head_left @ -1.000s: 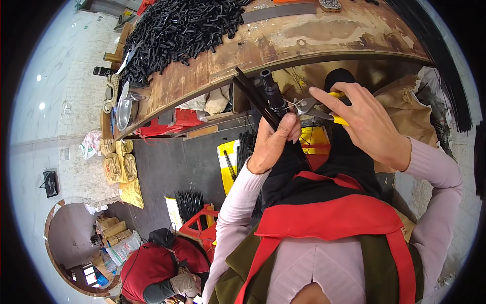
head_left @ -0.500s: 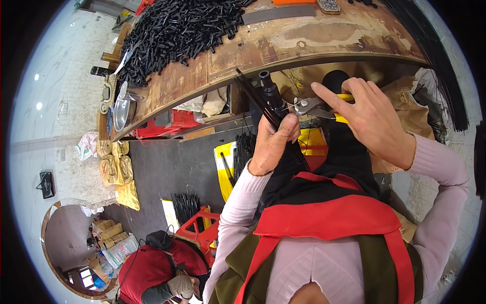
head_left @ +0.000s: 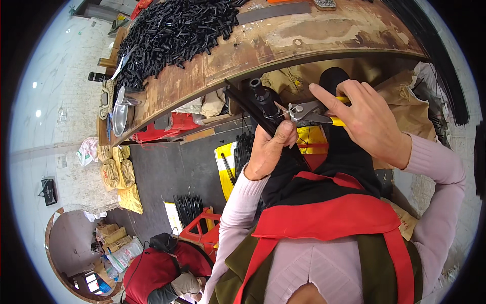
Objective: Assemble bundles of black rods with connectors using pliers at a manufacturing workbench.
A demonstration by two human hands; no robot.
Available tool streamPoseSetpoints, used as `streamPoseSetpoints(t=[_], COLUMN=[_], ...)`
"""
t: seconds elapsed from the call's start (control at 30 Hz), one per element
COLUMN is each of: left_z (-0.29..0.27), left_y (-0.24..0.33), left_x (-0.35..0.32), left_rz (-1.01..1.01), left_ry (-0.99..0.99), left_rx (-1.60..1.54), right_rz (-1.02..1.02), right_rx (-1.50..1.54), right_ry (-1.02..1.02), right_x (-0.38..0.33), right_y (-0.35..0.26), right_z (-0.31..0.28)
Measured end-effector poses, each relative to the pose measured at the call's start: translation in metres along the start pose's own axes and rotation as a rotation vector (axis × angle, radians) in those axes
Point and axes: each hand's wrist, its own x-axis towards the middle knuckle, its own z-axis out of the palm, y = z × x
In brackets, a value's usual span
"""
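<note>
My left hand [head_left: 272, 144] is wrapped round several thin black rods [head_left: 248, 107] and a stepped black cylindrical fitting [head_left: 262, 96], which stick up past its thumb. In my right hand [head_left: 367, 114] is a pair of pliers with yellow handles [head_left: 308, 110], its metal jaws pointing left towards my left thumb. The index finger of that hand is stretched out above the handles. A thin pale wire [head_left: 284, 112] shows between the jaws and the fitting. The lower ends of the rods run down over my black trousers.
A worn wooden bench [head_left: 273, 45] crosses ahead, with a heap of short black tubes [head_left: 177, 35] on its left part. Bundled black rods [head_left: 190, 207] stand by a red plastic crate [head_left: 207, 228]. A co-worker in red [head_left: 162, 273] bends at lower left.
My left hand and the fitting have shifted slightly left and the fitting leans a little more. The pliers have moved slightly left and down with my right hand.
</note>
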Motion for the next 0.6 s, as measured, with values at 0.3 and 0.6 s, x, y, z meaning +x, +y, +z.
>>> streamPoseSetpoints(t=[0.3, 0.6], left_z=[0.0, 0.002], left_y=[0.0, 0.001], left_x=[0.0, -0.002], left_rz=[0.012, -0.02], left_ry=[-0.066, -0.065], left_rx=[-0.003, 0.021], right_rz=[-0.177, 0.091], right_rx=[0.401, 0.846], right_ry=[-0.32, -0.436], right_x=[0.018, 0.006], right_y=[0.021, 0.013], right_z=[-0.049, -0.024])
